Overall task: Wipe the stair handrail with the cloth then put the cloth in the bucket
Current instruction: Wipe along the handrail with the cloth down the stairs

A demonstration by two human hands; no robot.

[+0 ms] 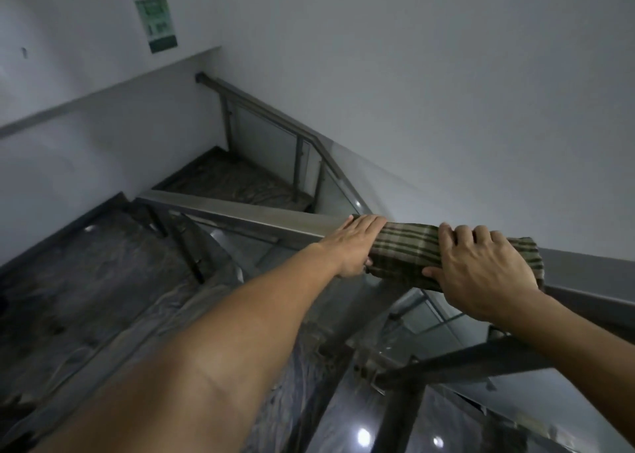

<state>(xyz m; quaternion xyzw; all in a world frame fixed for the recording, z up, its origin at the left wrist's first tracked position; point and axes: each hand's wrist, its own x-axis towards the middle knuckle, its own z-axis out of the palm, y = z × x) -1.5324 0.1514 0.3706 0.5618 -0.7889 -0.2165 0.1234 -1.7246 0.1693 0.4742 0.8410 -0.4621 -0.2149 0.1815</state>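
2 bare arms reach out over a stairwell, and both hands sit on the same stretch of metal handrail [240,213]. Far to the left, high on the pale wall [446,74], hangs a green sign [157,22], its lettering too blurred to read. Below it, dark glossy stairs [86,263] drop away toward a small landing, where a second run of rail with glass panels [264,139] slopes down along the wall.

Moving right, the left hand [354,244] lies on top of the handrail at the left end of the cloth [405,251]. Its fingers are stretched fairly flat over the rail's top and onto the fabric, while the thumb tucks underneath, so it clasps cloth and rail loosely together.

The cloth itself is a striped green and beige piece, draped over the handrail and folded down its near side, lying between the 2 hands and touching both.

Further right, the right hand [477,274] clamps the other end of the cloth. Its 4 fingers curl over the top of the rail, knuckles raised, and the thumb presses against the fabric's lower edge on the near side. A bit of cloth pokes out beyond this hand. Past it, the handrail runs on to the right edge. I can see no bucket from where I stand.
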